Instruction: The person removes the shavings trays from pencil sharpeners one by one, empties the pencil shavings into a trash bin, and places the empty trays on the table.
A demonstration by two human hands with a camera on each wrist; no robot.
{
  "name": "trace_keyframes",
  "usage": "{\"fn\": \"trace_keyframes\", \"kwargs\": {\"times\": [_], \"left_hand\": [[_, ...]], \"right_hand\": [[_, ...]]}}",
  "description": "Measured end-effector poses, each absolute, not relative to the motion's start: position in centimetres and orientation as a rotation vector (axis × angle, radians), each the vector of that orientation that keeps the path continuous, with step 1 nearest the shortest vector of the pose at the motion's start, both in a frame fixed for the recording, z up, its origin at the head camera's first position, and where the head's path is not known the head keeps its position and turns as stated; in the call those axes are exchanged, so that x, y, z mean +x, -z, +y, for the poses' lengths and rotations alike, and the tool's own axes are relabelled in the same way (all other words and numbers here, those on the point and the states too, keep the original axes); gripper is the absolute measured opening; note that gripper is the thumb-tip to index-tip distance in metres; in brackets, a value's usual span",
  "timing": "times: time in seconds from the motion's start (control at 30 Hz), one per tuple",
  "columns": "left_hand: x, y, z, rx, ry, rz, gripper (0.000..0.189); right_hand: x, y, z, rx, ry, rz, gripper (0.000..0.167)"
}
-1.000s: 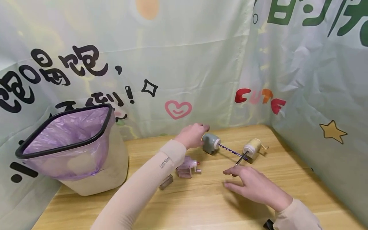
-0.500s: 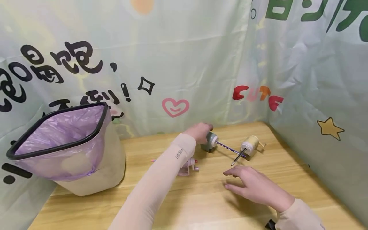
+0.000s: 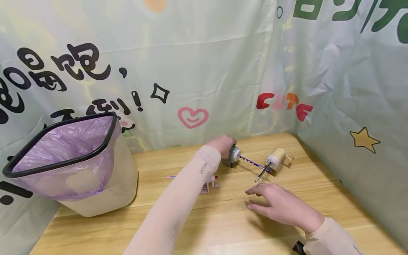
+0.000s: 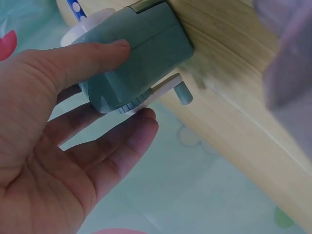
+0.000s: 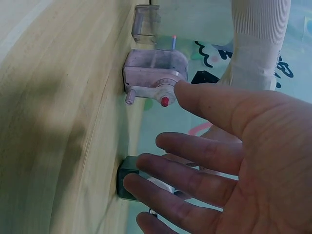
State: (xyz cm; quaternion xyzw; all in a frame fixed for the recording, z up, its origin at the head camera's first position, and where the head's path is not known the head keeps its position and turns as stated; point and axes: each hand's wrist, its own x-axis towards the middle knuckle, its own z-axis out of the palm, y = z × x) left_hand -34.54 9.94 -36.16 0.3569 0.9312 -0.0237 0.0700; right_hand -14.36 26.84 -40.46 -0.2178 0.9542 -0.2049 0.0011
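My left hand [image 3: 220,145] grips a grey-green crank pencil sharpener [image 4: 146,63] at the back of the table. The thumb lies along its body, and the other fingers reach below, by the crank. A blue dotted pencil [image 3: 253,163] sticks out of its white collar. Over the table, my right hand [image 3: 280,203] is held with fingers spread and slightly bent, holding nothing. Just beyond its fingertips, a black pencil [image 3: 262,173] juts from a yellow sharpener [image 3: 278,156]. Partly behind my left forearm stands a purple sharpener [image 5: 151,68] with a red-tipped pencil in it.
A bin [image 3: 125,177] with a purple liner and black rim stands on the left. In the right wrist view, a small clear box [image 5: 145,23] sits past the purple sharpener. Printed cloth [image 3: 207,71] closes off the back and right side.
My left hand has shifted right and closed round the grey-green sharpener, its forearm now covering the small box. The right hand is nearly still; the black pencil's end now shows clear of its fingers.
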Motion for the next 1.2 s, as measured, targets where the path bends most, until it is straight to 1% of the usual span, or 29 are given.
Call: {"fn": "trace_keyframes", "kwargs": {"times": [0.23,0.4,0.53,0.67,0.93,1.2], "left_hand": [[-34.8,36.2,10.4,1.060,0.170,2.807,0.038],[-35.3,36.3,10.1,1.046,0.177,2.801,0.032],[-34.8,35.8,9.9,1.091,0.206,2.793,0.037],[-33.9,35.1,9.8,1.068,0.185,2.783,0.040],[-33.2,34.8,9.9,1.116,0.284,2.770,0.041],[-32.8,35.2,10.5,1.159,0.384,2.799,0.030]], "right_hand": [[-14.3,40.6,26.9,-0.682,0.654,2.981,0.044],[-14.3,40.7,26.9,-0.686,0.660,2.973,0.048],[-14.4,40.6,26.9,-0.673,0.644,2.982,0.047],[-14.4,40.5,27.1,-0.698,0.625,2.986,0.046],[-14.5,40.5,27.0,-0.709,0.628,2.988,0.042],[-14.4,40.6,27.0,-0.696,0.633,2.989,0.040]]}}
